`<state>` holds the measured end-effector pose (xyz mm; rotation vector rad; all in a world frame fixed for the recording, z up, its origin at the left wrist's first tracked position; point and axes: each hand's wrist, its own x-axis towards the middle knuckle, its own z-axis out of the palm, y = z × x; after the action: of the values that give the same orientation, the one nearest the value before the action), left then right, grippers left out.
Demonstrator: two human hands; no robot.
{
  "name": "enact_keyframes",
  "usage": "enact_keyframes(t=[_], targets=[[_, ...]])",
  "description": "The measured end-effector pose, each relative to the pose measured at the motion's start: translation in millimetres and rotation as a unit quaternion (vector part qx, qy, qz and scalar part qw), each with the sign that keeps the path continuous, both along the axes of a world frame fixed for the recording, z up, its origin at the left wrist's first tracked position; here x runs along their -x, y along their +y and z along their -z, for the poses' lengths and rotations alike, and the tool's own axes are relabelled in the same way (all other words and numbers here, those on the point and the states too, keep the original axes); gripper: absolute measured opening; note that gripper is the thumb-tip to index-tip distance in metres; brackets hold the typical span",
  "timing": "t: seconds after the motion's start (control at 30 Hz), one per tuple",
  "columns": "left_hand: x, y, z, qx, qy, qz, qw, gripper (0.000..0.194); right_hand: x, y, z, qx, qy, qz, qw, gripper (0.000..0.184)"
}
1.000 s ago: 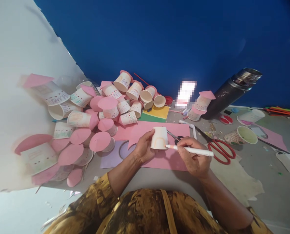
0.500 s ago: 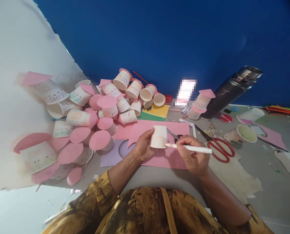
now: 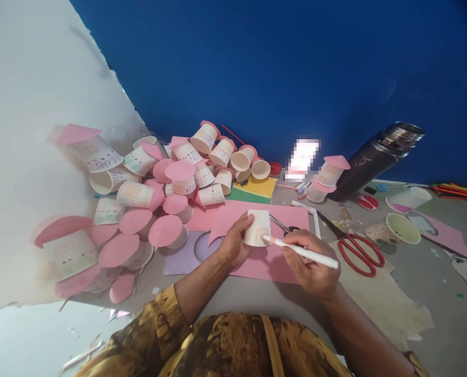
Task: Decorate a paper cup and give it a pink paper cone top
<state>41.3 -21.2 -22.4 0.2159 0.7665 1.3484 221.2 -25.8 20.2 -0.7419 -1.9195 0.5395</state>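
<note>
My left hand (image 3: 235, 245) grips a small white paper cup (image 3: 258, 222) by its side, above a pink paper sheet (image 3: 252, 268). A pale orange outline shows on the cup's wall. In my right hand (image 3: 315, 267) is a white felt-tip marker (image 3: 310, 255) with a light orange tip, held like a pen. Its tip is at the cup's wall, near the drawn outline. Behind the cup, a pair of dark-handled scissors (image 3: 282, 225) is partly hidden by my hand and the cup.
Many decorated cups with pink paper cones (image 3: 165, 230) are heaped at left. Large red-handled scissors (image 3: 361, 254) lie at right, near a patterned cup (image 3: 398, 229). A black flask (image 3: 370, 159) leans by the blue wall. A grey ring (image 3: 197, 246) rests on purple paper (image 3: 178, 259).
The view has shifted slightly, so things sit lower. The marker now slopes more, and its tip has moved from the outline's right side toward its middle. Both hands keep their holds.
</note>
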Motion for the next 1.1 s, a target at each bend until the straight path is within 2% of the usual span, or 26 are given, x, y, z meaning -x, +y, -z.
enact_keyframes(t=[0.27,0.43,0.57,0.7,0.77,0.87,1.0,1.1], targets=[[-1.1,-2.3,-1.4,-0.039,0.034,0.013,0.999,0.023,1.1,1.2,-0.2,-0.033,-0.027,0.005,0.999,0.006],[-1.3,-2.5,-3.6,-0.040,0.058,0.014,0.997,0.022,2.4,1.5,0.2,-0.020,-0.036,-0.035,0.999,0.006],[-2.6,-2.8,-4.9,-0.044,0.052,0.019,0.998,0.022,2.6,2.1,-2.2,-0.029,-0.027,0.013,0.999,0.005],[-3.3,-3.2,-4.1,-0.047,0.053,0.016,0.997,0.021,2.5,2.3,-5.8,-0.014,-0.039,-0.026,0.999,0.006],[-3.1,-2.8,-2.9,-0.050,0.052,0.021,0.997,0.022,2.2,2.2,-6.4,-0.007,-0.036,-0.016,0.999,0.006],[-2.5,-1.6,-1.0,-0.041,0.037,0.031,0.998,0.026,0.5,2.2,-5.7,0.003,-0.026,0.031,0.999,0.005],[-2.4,-0.6,0.2,-0.013,0.016,0.025,0.999,0.025,-1.8,2.7,-4.2,0.030,-0.035,-0.012,0.999,0.007],[-2.5,-0.5,-0.2,-0.004,0.006,0.025,1.000,0.021,-2.4,3.5,-3.5,0.030,-0.017,0.018,0.999,0.006]])
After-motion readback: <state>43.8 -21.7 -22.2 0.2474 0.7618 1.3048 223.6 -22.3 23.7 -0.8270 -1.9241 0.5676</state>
